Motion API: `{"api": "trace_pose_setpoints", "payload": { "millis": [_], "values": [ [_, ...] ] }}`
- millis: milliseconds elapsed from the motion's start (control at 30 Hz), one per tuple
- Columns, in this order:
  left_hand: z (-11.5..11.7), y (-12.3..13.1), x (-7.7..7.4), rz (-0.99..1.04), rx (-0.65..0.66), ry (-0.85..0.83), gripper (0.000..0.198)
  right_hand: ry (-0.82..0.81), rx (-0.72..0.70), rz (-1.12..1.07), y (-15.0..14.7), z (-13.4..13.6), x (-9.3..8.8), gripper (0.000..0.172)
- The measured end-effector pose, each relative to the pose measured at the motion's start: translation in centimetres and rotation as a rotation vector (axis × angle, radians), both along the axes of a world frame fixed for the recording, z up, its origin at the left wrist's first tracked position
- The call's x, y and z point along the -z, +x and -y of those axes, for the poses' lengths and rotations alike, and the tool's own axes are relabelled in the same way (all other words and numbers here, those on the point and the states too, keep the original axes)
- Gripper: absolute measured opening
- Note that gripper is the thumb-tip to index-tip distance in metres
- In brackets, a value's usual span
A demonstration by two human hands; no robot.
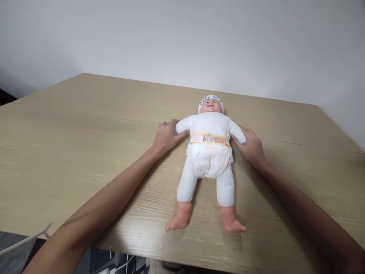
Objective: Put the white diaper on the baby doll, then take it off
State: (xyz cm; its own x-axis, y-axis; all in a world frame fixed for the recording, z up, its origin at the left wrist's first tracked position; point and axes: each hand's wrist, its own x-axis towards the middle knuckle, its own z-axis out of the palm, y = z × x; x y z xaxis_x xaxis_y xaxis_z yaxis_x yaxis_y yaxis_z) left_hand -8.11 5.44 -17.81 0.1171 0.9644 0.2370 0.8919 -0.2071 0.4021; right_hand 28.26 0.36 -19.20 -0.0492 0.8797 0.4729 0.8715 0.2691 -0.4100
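A baby doll (210, 123) lies on its back on the wooden table, head toward the wall and bare feet toward me. It has a white cloth body and a white cap with blue lettering. Around its waist is a diaper (209, 160) with a patterned orange-yellow band across the front. My left hand (167, 135) is wrapped round the end of the doll's arm on the left side of the view. On the other side my right hand (251, 144) grips the doll's other arm near its end. The doll's hands are hidden by mine.
The light wood table (85, 152) reaches back to a pale wall (182, 45). A white cable (25, 239) crosses the lower left corner. Below the table's front edge are dark items and more cables (122, 264), hard to make out.
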Motion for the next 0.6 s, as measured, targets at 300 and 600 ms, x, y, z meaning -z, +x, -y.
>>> {"api": "trace_pose_setpoints", "payload": {
  "millis": [300,600],
  "values": [
    [3.7,3.5,-3.7,0.162,-0.015,-0.206,0.068,-0.167,-0.002,-0.245,-3.5,1.9,-1.4,0.050],
    [17.5,2.9,-7.4,0.386,0.054,-0.063,0.052,-0.202,-0.317,-0.334,2.0,6.3,-5.0,0.063]
  ]
}}
